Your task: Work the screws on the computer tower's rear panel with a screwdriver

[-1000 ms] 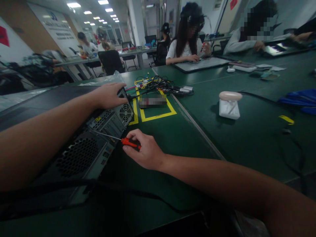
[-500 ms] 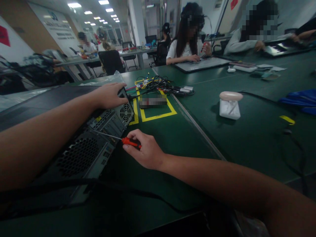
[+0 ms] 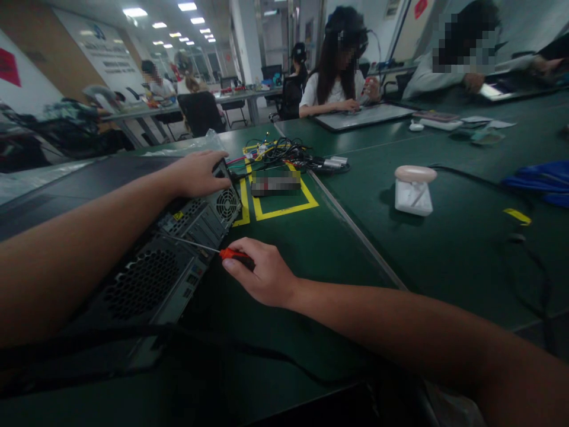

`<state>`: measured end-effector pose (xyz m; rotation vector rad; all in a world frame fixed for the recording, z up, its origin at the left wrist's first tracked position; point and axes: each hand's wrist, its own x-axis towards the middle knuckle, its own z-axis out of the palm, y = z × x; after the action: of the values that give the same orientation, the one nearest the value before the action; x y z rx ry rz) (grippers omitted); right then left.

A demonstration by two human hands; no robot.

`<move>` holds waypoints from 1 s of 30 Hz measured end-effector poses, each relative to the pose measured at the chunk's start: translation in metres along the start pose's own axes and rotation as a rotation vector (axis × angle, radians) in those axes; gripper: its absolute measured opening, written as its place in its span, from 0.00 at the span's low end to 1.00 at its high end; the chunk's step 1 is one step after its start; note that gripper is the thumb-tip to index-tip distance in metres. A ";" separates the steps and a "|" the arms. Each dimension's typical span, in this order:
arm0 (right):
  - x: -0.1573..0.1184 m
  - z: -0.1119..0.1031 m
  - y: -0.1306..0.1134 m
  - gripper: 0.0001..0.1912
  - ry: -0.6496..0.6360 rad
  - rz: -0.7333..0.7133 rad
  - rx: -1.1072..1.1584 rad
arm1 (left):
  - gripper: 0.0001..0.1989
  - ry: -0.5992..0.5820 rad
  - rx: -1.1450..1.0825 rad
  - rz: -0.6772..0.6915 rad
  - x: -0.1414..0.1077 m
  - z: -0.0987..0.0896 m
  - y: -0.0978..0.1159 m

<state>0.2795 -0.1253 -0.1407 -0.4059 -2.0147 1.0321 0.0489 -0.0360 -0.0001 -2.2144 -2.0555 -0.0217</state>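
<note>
A black computer case (image 3: pixel 184 270) lies at the left, its rear panel with vents, slots and ports turned toward the right. My left hand (image 3: pixel 200 172) grips the far top corner of the case, fingers over the edge and thumb lower on the rear side. In my right hand (image 3: pixel 262 270) is a screwdriver (image 3: pixel 229 254) with a red and black handle, closed in the fingers. Its thin shaft points left, and the tip reaches the rear panel above the large honeycomb vent. Whether the tip sits in a screw is too small to tell.
Beyond the case lie a tangle of cables (image 3: pixel 288 151) and a blurred-out dark item (image 3: pixel 275 182) inside yellow tape. An open white earbud case (image 3: pixel 413 193) stands right. A black strap (image 3: pixel 267 350) crosses the foreground. Co-workers sit across the green table (image 3: pixel 355 249).
The screwdriver handle has turned slightly in my right hand and now shows more black. My left hand and the case have stayed put. At the far right, a co-worker's panel has shifted.
</note>
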 end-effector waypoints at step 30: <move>0.001 0.000 -0.002 0.12 -0.020 0.074 0.063 | 0.47 0.012 -0.029 -0.004 0.001 0.002 -0.003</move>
<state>0.2792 -0.1259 -0.1392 -0.4415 -1.9924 1.1461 0.0460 -0.0349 -0.0013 -2.2210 -2.0665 -0.0649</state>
